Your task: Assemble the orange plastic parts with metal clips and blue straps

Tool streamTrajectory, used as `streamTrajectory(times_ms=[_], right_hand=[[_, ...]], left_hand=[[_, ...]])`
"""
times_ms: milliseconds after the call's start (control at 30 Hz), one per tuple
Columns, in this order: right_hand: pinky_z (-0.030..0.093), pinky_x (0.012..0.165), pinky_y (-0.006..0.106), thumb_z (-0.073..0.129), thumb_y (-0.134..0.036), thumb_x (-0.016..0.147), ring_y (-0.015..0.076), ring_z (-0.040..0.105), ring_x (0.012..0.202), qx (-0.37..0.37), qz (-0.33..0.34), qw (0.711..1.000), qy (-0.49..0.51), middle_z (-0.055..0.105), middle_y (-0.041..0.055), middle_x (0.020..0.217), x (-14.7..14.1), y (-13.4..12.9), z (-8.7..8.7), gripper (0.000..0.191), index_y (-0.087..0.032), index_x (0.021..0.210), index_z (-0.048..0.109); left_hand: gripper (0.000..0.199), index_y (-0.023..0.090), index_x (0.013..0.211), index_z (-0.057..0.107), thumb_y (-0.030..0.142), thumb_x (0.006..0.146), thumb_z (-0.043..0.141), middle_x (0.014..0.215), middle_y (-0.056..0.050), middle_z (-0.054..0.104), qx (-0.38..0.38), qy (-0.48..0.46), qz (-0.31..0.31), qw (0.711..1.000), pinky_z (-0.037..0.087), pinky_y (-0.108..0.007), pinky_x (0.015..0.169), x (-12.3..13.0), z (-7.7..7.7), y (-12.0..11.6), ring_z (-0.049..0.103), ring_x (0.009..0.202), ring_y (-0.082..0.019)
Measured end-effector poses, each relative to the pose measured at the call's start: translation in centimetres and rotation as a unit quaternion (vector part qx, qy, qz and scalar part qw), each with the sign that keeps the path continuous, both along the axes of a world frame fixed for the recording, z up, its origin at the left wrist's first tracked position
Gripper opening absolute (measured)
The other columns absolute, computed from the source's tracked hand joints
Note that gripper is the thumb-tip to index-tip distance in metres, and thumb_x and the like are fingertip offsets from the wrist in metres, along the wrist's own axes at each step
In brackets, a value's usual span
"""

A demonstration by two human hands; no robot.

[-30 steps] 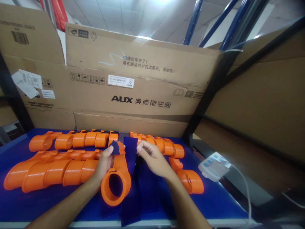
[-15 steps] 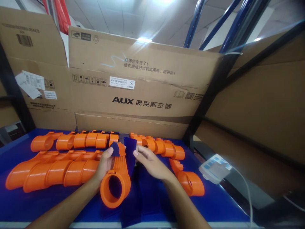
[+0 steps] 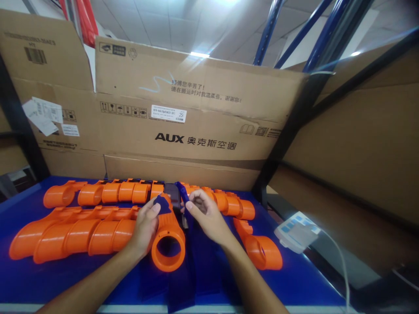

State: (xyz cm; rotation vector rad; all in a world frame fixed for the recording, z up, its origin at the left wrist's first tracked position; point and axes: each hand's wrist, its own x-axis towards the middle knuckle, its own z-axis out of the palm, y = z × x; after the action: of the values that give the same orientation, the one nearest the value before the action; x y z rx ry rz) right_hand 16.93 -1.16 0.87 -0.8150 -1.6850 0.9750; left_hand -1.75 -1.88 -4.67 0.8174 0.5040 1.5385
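My left hand [image 3: 146, 226] is closed round the neck of an orange plastic ring part [image 3: 167, 222], its thumb on top. The round opening of this part faces me, and a small dark blue patch [image 3: 161, 205] covers some of its upper end. To the right, my right hand [image 3: 207, 213] pinches a thin dark blue strip [image 3: 182, 192], which is seen nearly edge-on. More dark blue strips [image 3: 183, 279] lie below, between my forearms. Just beyond the hands stands a dark box-like object [image 3: 172, 192], partly hidden.
Rows of similar orange parts [image 3: 78, 235] line the blue table [image 3: 108, 288] at left, with others [image 3: 233, 204] at back right. One orange part [image 3: 265, 253] lies nearer on the right. A white device with a cable [image 3: 296, 233] sits beside it. Cardboard [image 3: 209, 161] walls the back.
The orange part's ring has swung up and to the right in my left hand. The strip in my right hand has turned from facing me to nearly edge-on, exposing more of the dark object behind.
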Motion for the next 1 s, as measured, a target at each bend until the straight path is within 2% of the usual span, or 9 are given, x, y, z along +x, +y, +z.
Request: streamTrajectory(times_ms=[100, 200, 333, 533, 1000], right_hand=[[0.053, 0.090, 0.036, 0.067, -0.049, 0.091, 0.0229, 0.067, 0.100, 0.056, -0.054, 0.997, -0.010, 0.069, 0.0061, 0.105, 0.38, 0.12, 0.03, 0.031, -0.023, 0.107, 0.063], [0.052, 0.093, 0.038, 0.067, -0.041, 0.093, 0.0238, 0.067, 0.102, 0.101, -0.083, 0.991, -0.034, 0.072, 0.0067, 0.108, 0.70, -0.09, 0.23, 0.024, -0.023, 0.108, 0.068], [0.052, 0.096, 0.039, 0.069, -0.037, 0.091, 0.0251, 0.067, 0.105, 0.138, -0.101, 0.985, -0.031, 0.072, 0.0067, 0.111, 0.75, -0.52, 0.54, 0.024, -0.023, 0.110, 0.068], [0.051, 0.099, 0.041, 0.071, -0.036, 0.090, 0.0260, 0.067, 0.108, 0.147, -0.096, 0.983, -0.047, 0.073, 0.0073, 0.113, 0.65, -0.66, 0.70, 0.025, -0.023, 0.111, 0.068], [0.050, 0.101, 0.043, 0.069, -0.035, 0.091, 0.0266, 0.067, 0.110, 0.166, -0.109, 0.976, -0.088, 0.072, 0.0078, 0.116, 0.68, -0.26, 0.36, 0.025, -0.024, 0.114, 0.068]], left_hand=[[0.039, 0.017, 0.110, 0.072, 0.040, 0.079, 0.078, 0.107, -0.009, 0.078, 0.006, 0.016, 0.035, 0.999, 0.056, -0.037, 0.089, 0.00, 0.17, 0.04, 0.073, 0.099, -0.027], [0.040, 0.019, 0.109, 0.071, 0.039, 0.076, 0.082, 0.107, -0.009, 0.077, 0.003, 0.032, 0.065, 0.997, 0.056, -0.034, 0.085, 0.06, 0.30, 0.14, 0.073, 0.095, -0.025], [0.046, 0.020, 0.113, 0.070, 0.036, 0.073, 0.085, 0.118, -0.010, 0.075, -0.002, 0.031, 0.079, 0.996, 0.052, -0.037, 0.096, 0.21, 0.57, 0.04, 0.069, 0.109, -0.026], [0.058, 0.023, 0.123, 0.067, 0.033, 0.070, 0.088, 0.123, -0.009, 0.073, -0.004, 0.032, 0.085, 0.996, 0.049, -0.039, 0.102, 0.25, 0.72, -0.20, 0.067, 0.115, -0.026], [0.053, 0.022, 0.119, 0.066, 0.030, 0.072, 0.087, 0.122, -0.009, 0.072, 0.006, 0.033, 0.085, 0.996, 0.048, -0.039, 0.103, 0.24, 0.82, -0.26, 0.067, 0.114, -0.025]])
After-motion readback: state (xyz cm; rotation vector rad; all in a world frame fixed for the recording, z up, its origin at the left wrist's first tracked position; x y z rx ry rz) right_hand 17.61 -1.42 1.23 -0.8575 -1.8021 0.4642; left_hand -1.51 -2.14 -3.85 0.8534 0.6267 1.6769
